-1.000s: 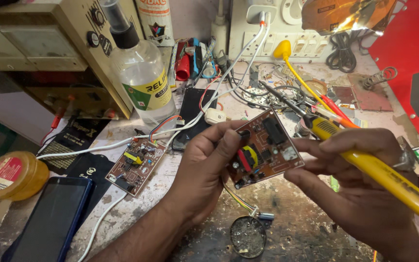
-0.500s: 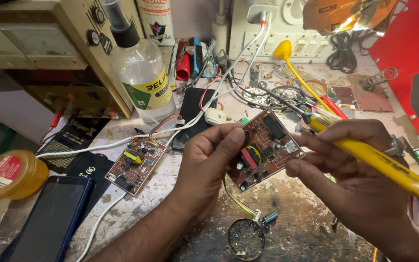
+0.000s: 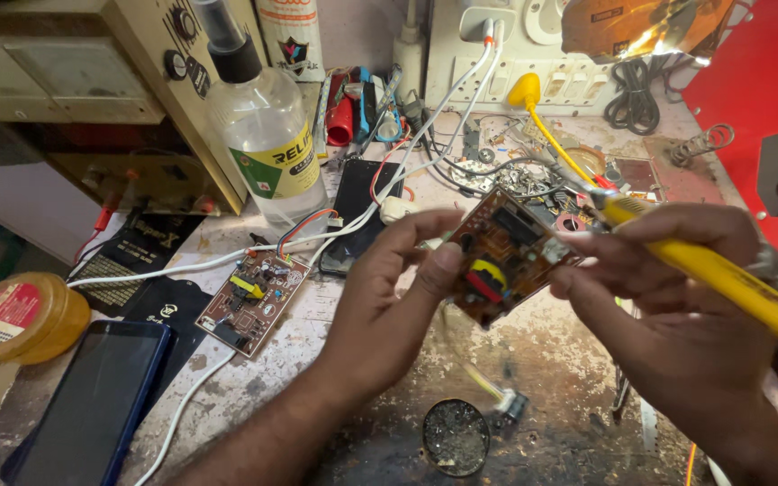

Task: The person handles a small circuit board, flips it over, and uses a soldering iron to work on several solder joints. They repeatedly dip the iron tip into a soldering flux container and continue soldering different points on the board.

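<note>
My left hand (image 3: pixel 387 297) pinches a small brown circuit board (image 3: pixel 508 254) by its left edge, holding it tilted above the workbench. My right hand (image 3: pixel 677 324) grips a yellow-handled soldering iron (image 3: pixel 722 279), its tip pointing up-left over the board's far corner, while its lower fingers steady the board's right edge. Yellow and red parts show on the board's face. A thin wire hangs down from the board towards a small connector (image 3: pixel 508 403).
A second circuit board (image 3: pixel 252 301) with a white cable lies left of my hand. A clear liquid bottle (image 3: pixel 265 144), an orange round tin (image 3: pixel 20 317), a dark phone (image 3: pixel 92 400), a round dish of grey residue (image 3: pixel 456 436) and tangled wires (image 3: pixel 497 171) crowd the stained bench.
The board has tilted and shifted slightly right in my left hand. The soldering iron has swung lower, its tip coming closer to the board's upper right corner.
</note>
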Available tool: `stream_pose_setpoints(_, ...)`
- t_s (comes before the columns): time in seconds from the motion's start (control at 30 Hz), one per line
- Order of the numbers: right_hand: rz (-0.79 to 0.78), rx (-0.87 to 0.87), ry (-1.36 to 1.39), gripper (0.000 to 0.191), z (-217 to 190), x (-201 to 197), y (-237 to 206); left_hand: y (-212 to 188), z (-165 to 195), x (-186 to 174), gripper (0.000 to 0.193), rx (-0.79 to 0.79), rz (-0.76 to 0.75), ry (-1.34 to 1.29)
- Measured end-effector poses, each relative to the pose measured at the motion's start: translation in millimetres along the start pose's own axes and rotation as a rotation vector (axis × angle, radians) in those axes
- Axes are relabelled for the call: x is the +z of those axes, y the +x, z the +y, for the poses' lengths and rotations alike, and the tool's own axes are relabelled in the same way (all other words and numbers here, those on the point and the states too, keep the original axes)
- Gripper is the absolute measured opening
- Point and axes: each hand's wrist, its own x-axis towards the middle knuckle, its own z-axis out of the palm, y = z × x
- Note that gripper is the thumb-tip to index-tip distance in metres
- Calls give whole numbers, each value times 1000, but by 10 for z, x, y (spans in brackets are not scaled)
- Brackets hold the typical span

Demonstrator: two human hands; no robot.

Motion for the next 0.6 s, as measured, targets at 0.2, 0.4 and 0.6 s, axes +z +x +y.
stream_pose_setpoints(0.2,57,-452,-584,37,-32,-100,-38,-84,6,100,49,58,105,361)
stream_pose_setpoints(0.4,-167,-524,-401,34,19,-76,-67,58,-94,-59,52,-390,-23,-417)
stream_pose_setpoints(0.6,-405,-582,-346,51,73,-94,80,78,-56,-144,54,-368,-28,-284)
